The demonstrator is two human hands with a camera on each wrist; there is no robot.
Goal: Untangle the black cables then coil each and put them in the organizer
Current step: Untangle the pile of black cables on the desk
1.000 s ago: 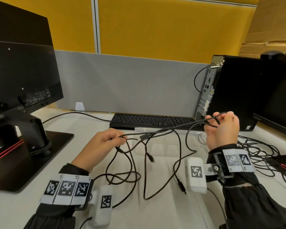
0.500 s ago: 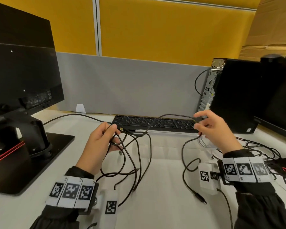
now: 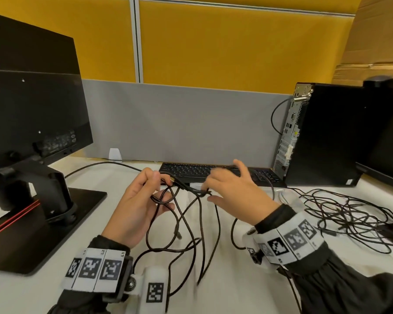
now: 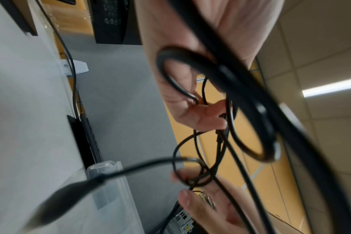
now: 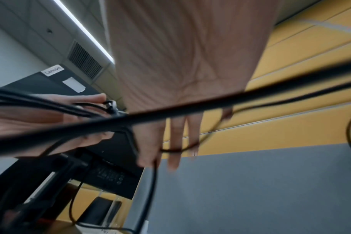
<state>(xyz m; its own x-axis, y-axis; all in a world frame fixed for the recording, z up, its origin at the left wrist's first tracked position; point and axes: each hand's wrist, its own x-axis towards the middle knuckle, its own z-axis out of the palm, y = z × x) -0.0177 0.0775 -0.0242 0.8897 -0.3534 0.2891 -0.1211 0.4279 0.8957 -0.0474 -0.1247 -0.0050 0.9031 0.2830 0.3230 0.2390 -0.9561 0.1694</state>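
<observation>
Black cables (image 3: 191,227) are held above the table (image 3: 225,298), in front of the person, loose lengths hanging down to the near table edge. Tangle not yet cleared; nothing coiled, nothing stowed.

Left hand (image 3: 138,207): fingers curled round a bunch of cable loops, thumb on top; the same grip is seen in the left wrist view, loops (image 4: 220,101) passing through the closed fingers. This hand has barely shifted over the last second.

Right hand (image 3: 234,193): changed. One second ago a strand was pulled out wide to the right in a closed fist; half a second ago the hand was still well apart from the left. Now it has been brought in just beside the left hand, at the knot (image 3: 202,191) where the strands cross. It is motion-blurred; fingers appear spread and mostly straight, with a thin strand seen across the fingers (image 5: 174,148) in the right wrist view. No firm grip is shown.

Judged: the wide pull did not free the cable, so the crossing is being picked at directly. Early untangling stage.

Farther back: the clear organizer (image 4: 108,178) lies on the table in front of the keyboard (image 3: 213,172), partly hidden by the hands. A second pile of cables (image 3: 349,214) lies to the right, near the computer tower (image 3: 322,137). A monitor (image 3: 32,105) stands at left.
</observation>
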